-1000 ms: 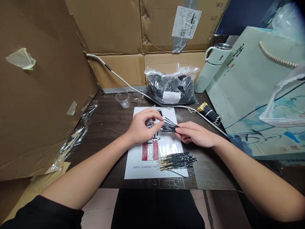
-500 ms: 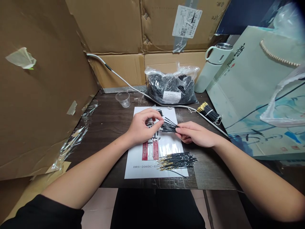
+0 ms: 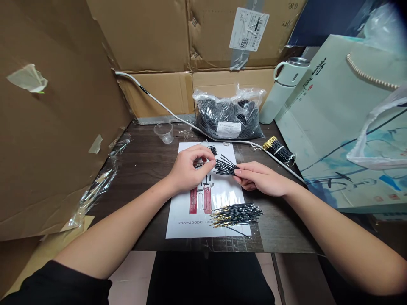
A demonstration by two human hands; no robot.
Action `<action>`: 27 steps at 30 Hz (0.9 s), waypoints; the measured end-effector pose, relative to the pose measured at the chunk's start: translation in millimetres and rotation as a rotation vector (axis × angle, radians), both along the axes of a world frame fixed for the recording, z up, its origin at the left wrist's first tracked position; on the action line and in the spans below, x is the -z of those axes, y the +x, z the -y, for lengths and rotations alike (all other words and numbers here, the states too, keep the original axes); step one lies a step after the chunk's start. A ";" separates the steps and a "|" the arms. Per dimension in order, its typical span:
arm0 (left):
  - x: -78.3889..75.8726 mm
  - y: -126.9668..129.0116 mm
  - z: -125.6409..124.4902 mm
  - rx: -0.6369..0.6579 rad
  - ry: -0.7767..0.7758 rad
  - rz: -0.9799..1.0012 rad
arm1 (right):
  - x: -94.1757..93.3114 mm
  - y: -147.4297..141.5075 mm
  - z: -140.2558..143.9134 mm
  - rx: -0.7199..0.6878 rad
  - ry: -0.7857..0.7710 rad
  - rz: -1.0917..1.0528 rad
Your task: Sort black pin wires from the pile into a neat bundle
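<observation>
My right hand [image 3: 260,178] pinches one end of a small fan of thin black wires [image 3: 225,165], fingers pressed together on them just above the white printed sheet [image 3: 190,220]. My left hand [image 3: 189,168] has its thumb and forefinger closed on the free tips of that fan, the other fingers curled underneath. The wires spread out between my two hands, above the upper half of the sheet.

Nearer to me, on the lower part of the same sheet, lies a loose pile of black wires with gold terminals [image 3: 235,214], gold ends pointing left. To the right of my hands, well apart, a banded bundle of wires [image 3: 279,150] rests on the dark bench [image 3: 143,169], touching a white cable [image 3: 165,108] that runs across the back. Behind the sheet sits a clear plastic bag of black wires [image 3: 229,114] with a white label. A small clear plastic cup [image 3: 164,132] stands to its left. At the back right stands a pale thermos [image 3: 282,91], beside a pale green paper gift bag [image 3: 343,127]. Cardboard boxes [image 3: 146,38] wall the bench on the left and rear.
</observation>
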State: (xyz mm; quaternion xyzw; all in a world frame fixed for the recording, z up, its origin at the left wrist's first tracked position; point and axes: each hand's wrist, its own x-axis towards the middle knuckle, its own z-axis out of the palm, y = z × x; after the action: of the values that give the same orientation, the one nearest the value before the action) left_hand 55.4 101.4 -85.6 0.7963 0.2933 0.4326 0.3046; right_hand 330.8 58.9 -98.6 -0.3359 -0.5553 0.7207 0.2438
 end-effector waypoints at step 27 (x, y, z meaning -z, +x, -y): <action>-0.6 3.8 4.5 -0.067 0.014 0.040 | 2.5 -4.0 3.0 0.053 0.046 0.014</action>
State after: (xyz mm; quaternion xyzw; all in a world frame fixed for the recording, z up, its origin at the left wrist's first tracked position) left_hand 59.1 96.9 -85.0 0.7792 0.3106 0.4607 0.2901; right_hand 326.8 56.0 -101.1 -0.3497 -0.5643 0.6987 0.2665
